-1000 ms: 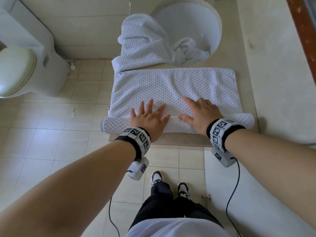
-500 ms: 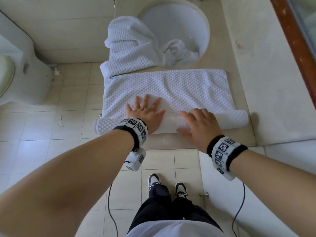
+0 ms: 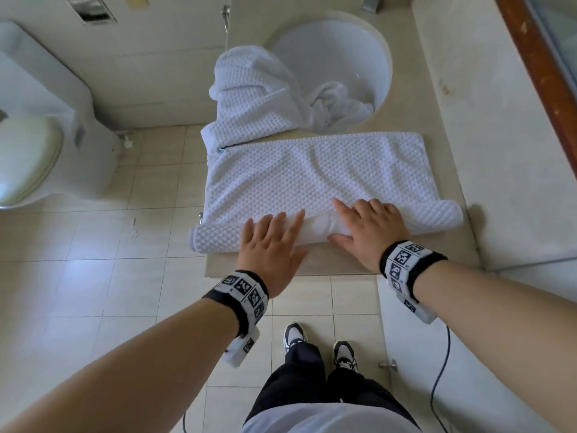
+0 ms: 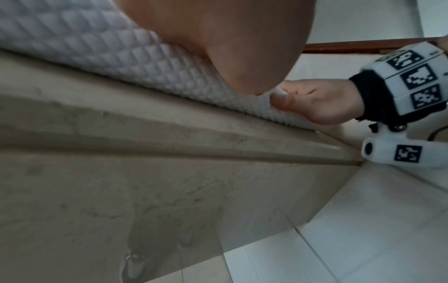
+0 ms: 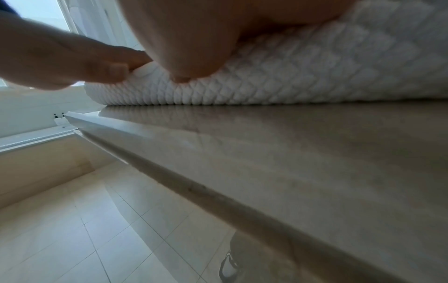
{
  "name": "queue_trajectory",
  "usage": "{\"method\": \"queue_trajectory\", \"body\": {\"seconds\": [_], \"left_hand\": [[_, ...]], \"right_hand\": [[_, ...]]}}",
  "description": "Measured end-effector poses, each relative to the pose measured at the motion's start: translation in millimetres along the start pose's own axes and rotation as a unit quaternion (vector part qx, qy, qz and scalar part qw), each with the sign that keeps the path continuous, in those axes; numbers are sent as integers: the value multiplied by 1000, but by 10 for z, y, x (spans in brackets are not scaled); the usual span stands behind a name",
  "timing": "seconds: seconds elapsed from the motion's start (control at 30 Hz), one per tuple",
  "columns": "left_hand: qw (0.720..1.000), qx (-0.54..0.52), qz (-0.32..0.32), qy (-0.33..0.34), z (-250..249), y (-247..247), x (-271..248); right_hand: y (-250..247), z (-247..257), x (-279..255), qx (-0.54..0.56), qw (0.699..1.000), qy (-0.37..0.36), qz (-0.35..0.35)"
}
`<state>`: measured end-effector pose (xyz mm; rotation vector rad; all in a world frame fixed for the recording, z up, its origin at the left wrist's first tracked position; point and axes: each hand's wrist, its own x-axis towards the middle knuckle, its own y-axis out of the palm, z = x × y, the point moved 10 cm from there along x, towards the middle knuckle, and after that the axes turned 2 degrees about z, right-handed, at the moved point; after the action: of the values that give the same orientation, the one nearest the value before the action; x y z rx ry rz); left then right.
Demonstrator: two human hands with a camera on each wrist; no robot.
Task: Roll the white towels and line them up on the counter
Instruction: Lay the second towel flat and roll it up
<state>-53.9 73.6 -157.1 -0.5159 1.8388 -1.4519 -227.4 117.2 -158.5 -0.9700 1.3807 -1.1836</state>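
Beige stone counter point(image 3: 331, 264) runs out from the sink point(image 3: 359, 51) toward me, and on it I see 1 white towel point(image 3: 312, 173) spread flat with its near edge already turned into a roll point(image 3: 215, 240). That roll's long axis lies left to right across my view, square to both forearms, with the unrolled cloth stretching away from my fingertips toward the basin. My left hand point(image 3: 271, 248) lies on the roll left of centre, fingers straight and spread, pressing rather than gripping. My right hand point(image 3: 367, 228) lies on it just right of centre, fingers extended, thumb against the near side; it grips nothing either. Both sit equally near, so I judge the push should go straight forward, evenly. A 2nd towel point(image 3: 259, 98) lies crumpled beyond, spilling into the sink.
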Motion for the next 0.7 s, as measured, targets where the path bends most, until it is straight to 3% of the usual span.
{"method": "queue_trajectory", "body": {"seconds": [0.2,0.37,0.7], "left_hand": [[999,-4,-39,-31,15,24,127],[997,22,-65,-22,34,-33,192],[997,26,-70,-1,-79,-5,-146]], "right_hand": [[-6,-8,48,-3,1000,2,11],[-31,-117,-80,-10,998,59,-31],[30,-43,-320,53,997,5,55]]}}
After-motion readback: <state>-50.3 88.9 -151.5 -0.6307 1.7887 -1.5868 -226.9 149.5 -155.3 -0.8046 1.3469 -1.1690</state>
